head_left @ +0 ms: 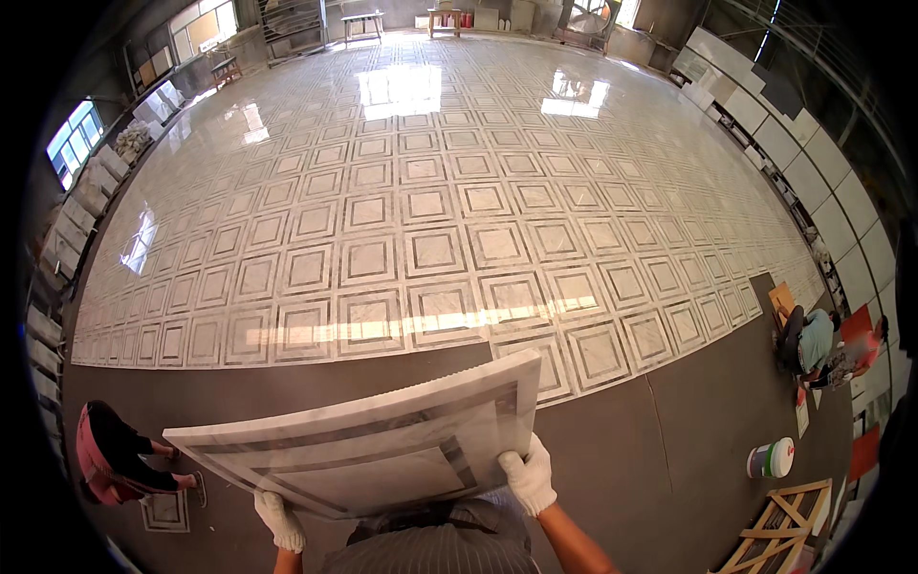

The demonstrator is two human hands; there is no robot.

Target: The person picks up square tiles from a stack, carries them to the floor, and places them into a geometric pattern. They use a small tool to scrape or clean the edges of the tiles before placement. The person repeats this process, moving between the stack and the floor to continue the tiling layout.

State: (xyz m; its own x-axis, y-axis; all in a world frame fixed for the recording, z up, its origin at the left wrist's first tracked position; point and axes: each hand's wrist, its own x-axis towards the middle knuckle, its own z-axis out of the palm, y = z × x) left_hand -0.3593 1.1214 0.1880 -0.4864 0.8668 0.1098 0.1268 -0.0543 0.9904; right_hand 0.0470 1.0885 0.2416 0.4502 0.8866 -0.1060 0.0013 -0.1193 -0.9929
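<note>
— Glossy patterned marble floor (pixel 430 191) fills the hall. Where's the tile?
— Marble tile (pixel 373 445) at six o'clock, left hand (pixel 280 521) and right hand (pixel 531 475), both gloved, grasping its near edge.

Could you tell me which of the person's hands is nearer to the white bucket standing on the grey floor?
Right. The right hand grips the marble tile at its right edge, on the side toward the white bucket. The left hand holds the tile's lower left edge, farther from it.
</note>
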